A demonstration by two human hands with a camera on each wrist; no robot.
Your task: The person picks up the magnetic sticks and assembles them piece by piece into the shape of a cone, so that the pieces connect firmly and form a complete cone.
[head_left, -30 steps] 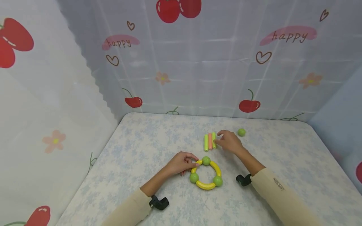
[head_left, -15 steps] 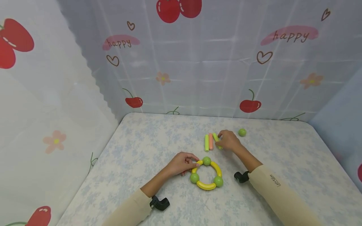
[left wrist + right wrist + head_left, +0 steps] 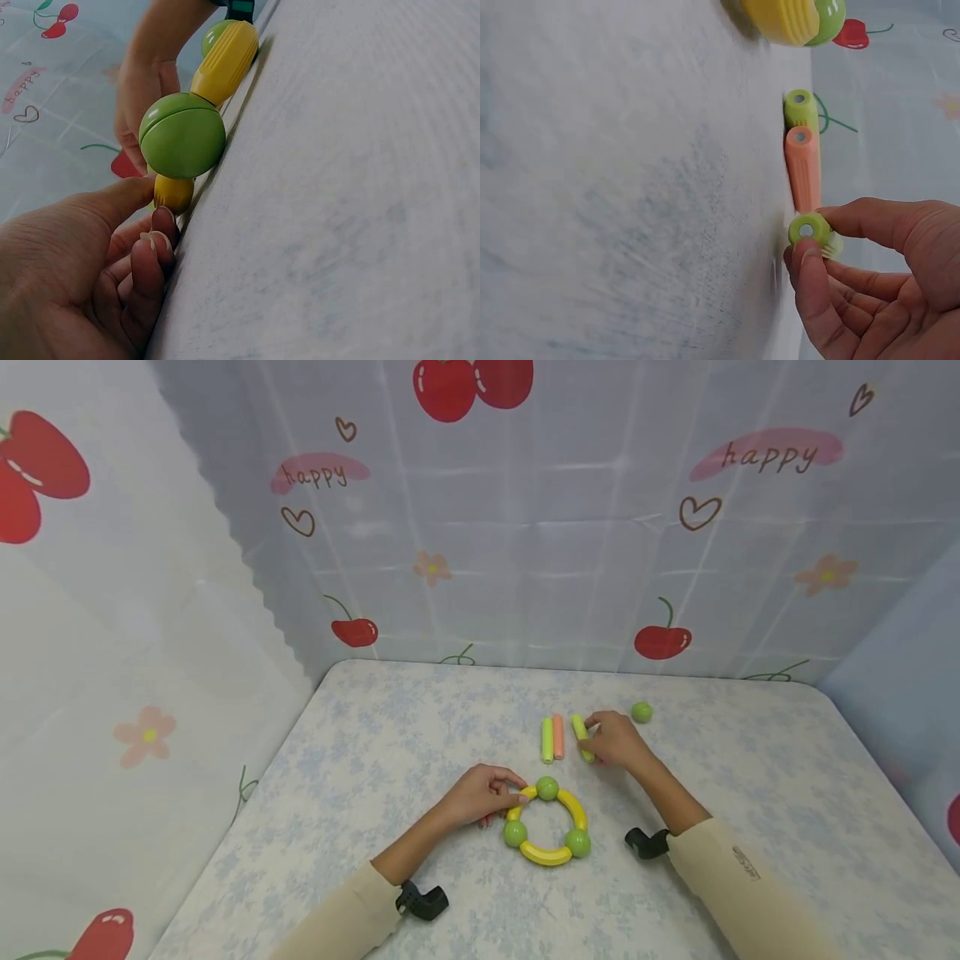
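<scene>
A ring of curved yellow magnetic rods (image 3: 547, 854) joined by green balls (image 3: 577, 842) lies flat on the table. At its upper left, my left hand (image 3: 480, 795) pinches one yellow rod (image 3: 173, 194) between thumb and fingers. Farther back, my right hand (image 3: 615, 741) pinches a straight light green magnetic rod (image 3: 582, 737), slightly tilted in the head view. A silver disc shows in that rod's end in the right wrist view. Left of it lie a pink rod (image 3: 558, 737) and another light green rod (image 3: 547, 741), side by side.
A loose green ball (image 3: 641, 712) sits behind the right hand. Something small and red (image 3: 486, 820) shows from under the left hand, mostly hidden. Printed curtains (image 3: 495, 527) stand behind and beside the table (image 3: 360, 718).
My right hand took hold of the right-hand light green rod and drew it rightward, away from the pink one. The left hand and the ring stay put.
</scene>
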